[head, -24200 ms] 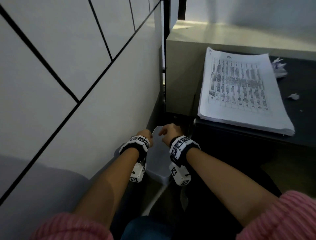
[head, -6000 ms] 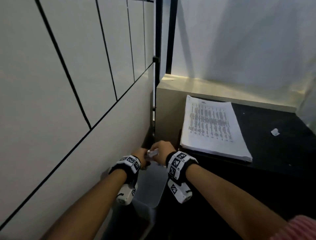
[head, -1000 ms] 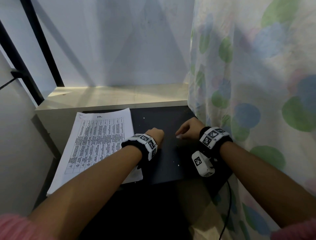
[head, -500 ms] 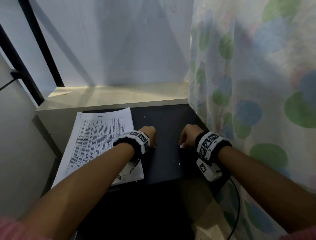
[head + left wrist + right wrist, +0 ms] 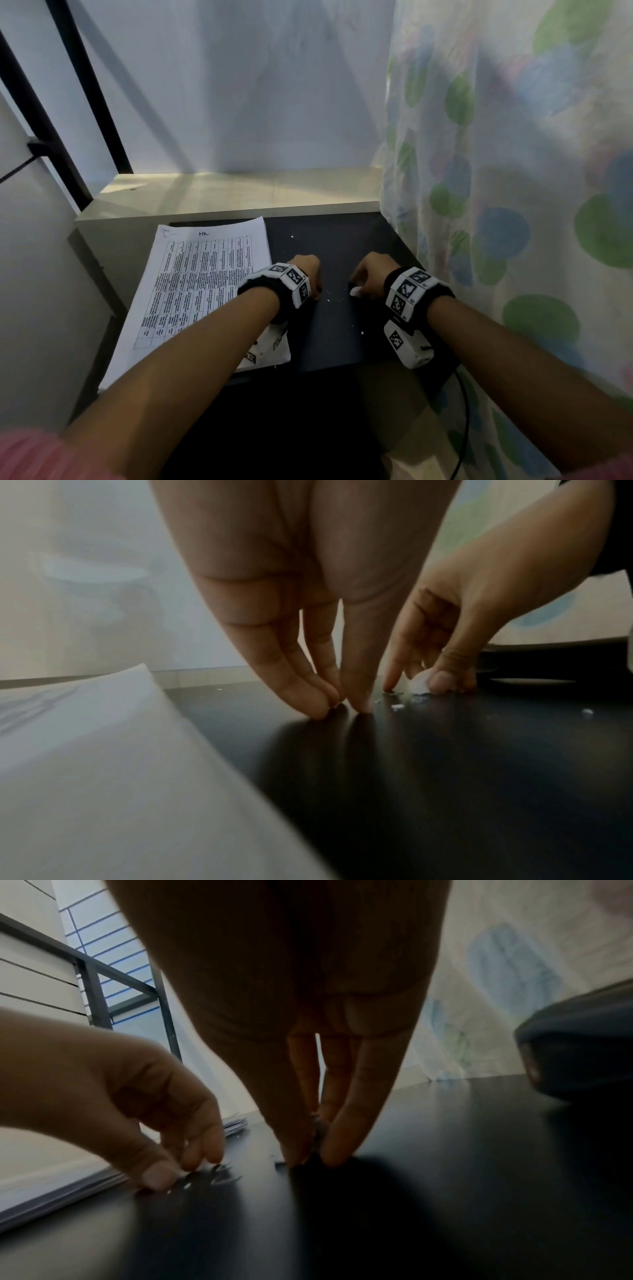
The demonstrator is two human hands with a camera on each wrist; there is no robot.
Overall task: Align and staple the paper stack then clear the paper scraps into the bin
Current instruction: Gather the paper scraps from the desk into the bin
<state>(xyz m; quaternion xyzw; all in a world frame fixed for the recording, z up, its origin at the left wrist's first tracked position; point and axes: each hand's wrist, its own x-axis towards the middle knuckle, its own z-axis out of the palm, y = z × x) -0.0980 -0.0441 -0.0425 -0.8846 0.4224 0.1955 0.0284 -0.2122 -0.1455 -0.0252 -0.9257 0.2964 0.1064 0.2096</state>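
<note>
The printed paper stack [image 5: 198, 284] lies on the left of the black table [image 5: 329, 346]. My left hand [image 5: 317, 287] stands beside its right edge, fingertips [image 5: 358, 706] drawn together and touching the tabletop; whether they hold a scrap is hidden. Just to the right, my right hand [image 5: 352, 291] pinches a white paper scrap [image 5: 419, 684] against the table between thumb and fingers. Several tiny white scraps [image 5: 329, 299] lie between the two hands, another [image 5: 362, 332] nearer me, one [image 5: 292, 236] farther back. The bin is out of view.
A dotted curtain [image 5: 513, 171] hangs along the table's right edge. A pale ledge [image 5: 239, 192] runs behind the table, with a wall above. A dark rounded object [image 5: 575, 1047] sits on the table to the right of my right hand. A black cable [image 5: 462, 411] hangs below.
Both hands came from the bin at the left to the table. Over the last second the right hand drew back toward me and closer to the left hand, keeping its white scrap.
</note>
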